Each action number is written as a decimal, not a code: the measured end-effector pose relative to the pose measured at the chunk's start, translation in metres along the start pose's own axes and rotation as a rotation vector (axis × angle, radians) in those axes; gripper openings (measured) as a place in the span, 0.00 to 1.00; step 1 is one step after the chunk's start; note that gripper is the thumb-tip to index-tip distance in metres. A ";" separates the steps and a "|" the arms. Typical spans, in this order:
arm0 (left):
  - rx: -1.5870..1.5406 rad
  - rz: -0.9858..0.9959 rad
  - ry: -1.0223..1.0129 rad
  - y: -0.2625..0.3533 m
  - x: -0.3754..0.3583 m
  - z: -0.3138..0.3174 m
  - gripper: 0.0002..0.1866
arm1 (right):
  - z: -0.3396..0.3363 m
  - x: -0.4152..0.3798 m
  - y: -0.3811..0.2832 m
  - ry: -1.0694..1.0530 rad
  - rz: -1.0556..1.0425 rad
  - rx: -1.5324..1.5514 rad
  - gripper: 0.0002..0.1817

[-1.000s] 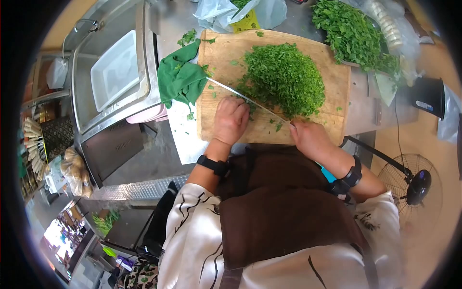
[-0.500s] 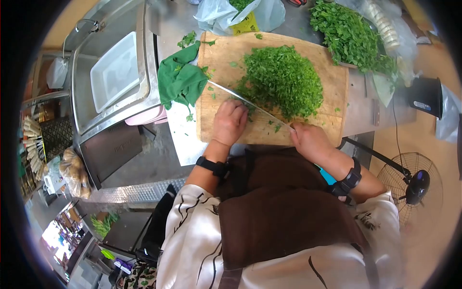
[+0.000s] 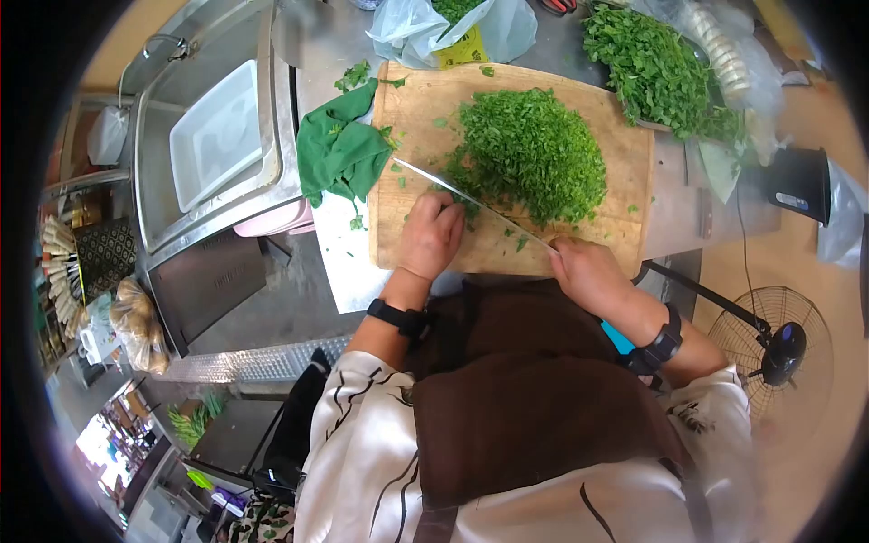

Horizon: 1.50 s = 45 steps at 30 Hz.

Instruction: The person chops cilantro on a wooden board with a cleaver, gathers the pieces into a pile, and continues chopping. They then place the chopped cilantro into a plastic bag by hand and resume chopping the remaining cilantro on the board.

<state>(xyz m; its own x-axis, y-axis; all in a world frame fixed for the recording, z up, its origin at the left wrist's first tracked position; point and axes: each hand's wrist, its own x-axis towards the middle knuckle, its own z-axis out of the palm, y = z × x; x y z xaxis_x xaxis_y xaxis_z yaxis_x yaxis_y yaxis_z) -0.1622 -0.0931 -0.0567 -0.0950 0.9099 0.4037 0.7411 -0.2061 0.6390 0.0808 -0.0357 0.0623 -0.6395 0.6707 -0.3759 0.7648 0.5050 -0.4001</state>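
Note:
My right hand is closed round the handle of a long knife at the near edge of the wooden cutting board. The blade slants across the board to the far left, its tip close to a crumpled green cloth. My left hand has curled fingers beside the blade, closed on a few green herbs that show at the fingertips. Just beyond the blade lies a big heap of chopped herbs. Loose leaf bits are scattered about the board.
A tray of leafy herbs stands at the back right, near a black container. Behind the board sits a plastic bag. At left is a metal sink with a white tub. A fan is at right.
My left hand and the knife have shifted very slightly. The herb heap and the board look the same.

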 end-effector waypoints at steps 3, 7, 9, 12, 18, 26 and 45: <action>0.026 0.040 0.004 0.000 0.000 -0.003 0.08 | -0.006 -0.011 -0.003 -0.001 -0.042 -0.026 0.11; 0.056 0.067 0.028 -0.001 0.002 -0.001 0.09 | -0.002 -0.001 -0.003 -0.039 0.006 -0.055 0.11; 0.054 0.064 0.044 0.001 0.002 -0.003 0.09 | 0.006 0.006 0.000 -0.034 0.007 -0.038 0.11; 0.034 0.078 0.052 0.002 0.006 -0.006 0.09 | 0.008 0.004 0.006 0.019 -0.026 -0.012 0.10; 0.058 0.062 0.022 0.001 0.002 -0.003 0.08 | -0.009 -0.008 -0.002 -0.073 -0.017 -0.069 0.11; 0.067 0.045 0.054 0.004 0.001 -0.005 0.07 | 0.001 0.000 0.002 -0.046 -0.018 -0.022 0.11; 0.132 0.065 0.030 0.003 -0.005 -0.010 0.07 | 0.002 -0.002 -0.005 -0.112 0.028 -0.040 0.13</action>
<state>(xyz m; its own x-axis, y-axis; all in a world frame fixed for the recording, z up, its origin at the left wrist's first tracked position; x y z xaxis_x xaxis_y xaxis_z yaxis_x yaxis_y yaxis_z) -0.1663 -0.1022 -0.0504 -0.0618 0.8847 0.4620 0.8273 -0.2136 0.5196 0.0784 -0.0408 0.0629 -0.6210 0.6212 -0.4780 0.7835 0.5099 -0.3552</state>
